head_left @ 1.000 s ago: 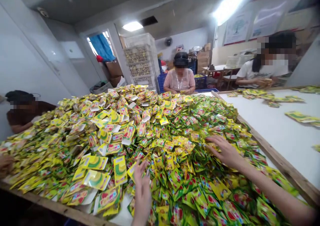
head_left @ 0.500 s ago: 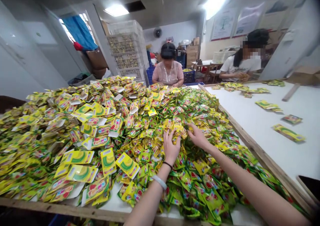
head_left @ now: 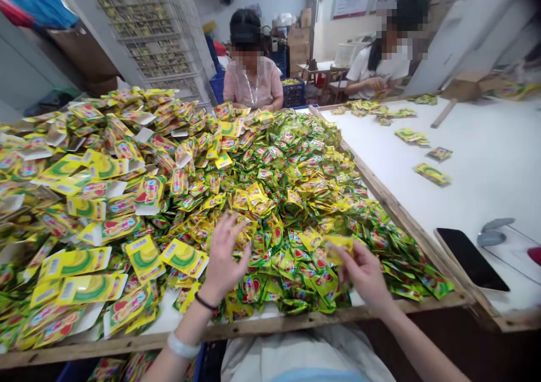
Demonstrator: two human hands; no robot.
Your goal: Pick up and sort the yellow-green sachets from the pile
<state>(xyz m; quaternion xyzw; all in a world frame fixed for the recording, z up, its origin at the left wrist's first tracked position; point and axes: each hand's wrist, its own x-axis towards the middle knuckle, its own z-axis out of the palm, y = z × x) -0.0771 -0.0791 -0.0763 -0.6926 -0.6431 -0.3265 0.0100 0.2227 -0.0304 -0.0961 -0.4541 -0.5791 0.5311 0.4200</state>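
Note:
A huge heap of small yellow and green sachets (head_left: 262,185) covers the wooden-edged table (head_left: 296,320) in front of me. My left hand (head_left: 224,255) hovers over the near part of the heap with its fingers spread and nothing in them. Just above the heap's near right side, my right hand (head_left: 363,272) pinches a yellow sachet (head_left: 338,245) between thumb and fingers. Larger yellow packets with green arcs (head_left: 143,255) lie to the left of my left hand.
A second white table (head_left: 477,145) on the right carries a black phone (head_left: 471,258) and scattered sachets. Two people sit at the far ends, one in pink (head_left: 253,72), one in white (head_left: 380,61). Stacked white crates (head_left: 147,32) stand behind the heap.
Both hands have drawn back from the middle of the heap toward the near edge. My right hand has picked up a yellow sachet. The view has tilted down.

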